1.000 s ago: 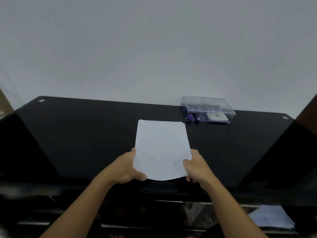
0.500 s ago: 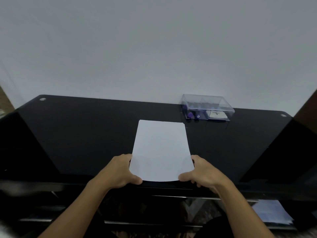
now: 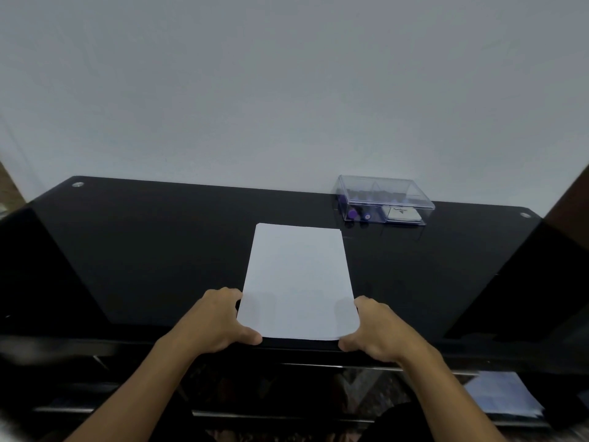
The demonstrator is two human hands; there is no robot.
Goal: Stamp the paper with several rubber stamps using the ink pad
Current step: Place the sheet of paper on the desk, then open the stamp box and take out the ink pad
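Observation:
A blank white sheet of paper (image 3: pixel 298 282) lies lengthwise on the black glass table (image 3: pixel 143 250), its near edge at the table's front. My left hand (image 3: pixel 216 320) holds the sheet's near left corner and my right hand (image 3: pixel 376 330) holds the near right corner. Faint shadows through the paper show fingers slipped under both side edges, with the thumbs at the near edge. A clear plastic box (image 3: pixel 384 199) stands closed at the back right. Inside it are purple-capped stamps (image 3: pixel 358 214) on the left and a white ink pad (image 3: pixel 401 214) on the right.
A pale wall rises straight behind the table. Metal studs mark the far corners of the glass (image 3: pixel 77 184). Below the front edge a lower shelf holds loose white papers (image 3: pixel 503 397) at the right.
Both hands have drawn the sheet back toward me and laid it flat. The thumbs slid off its top to the near corners.

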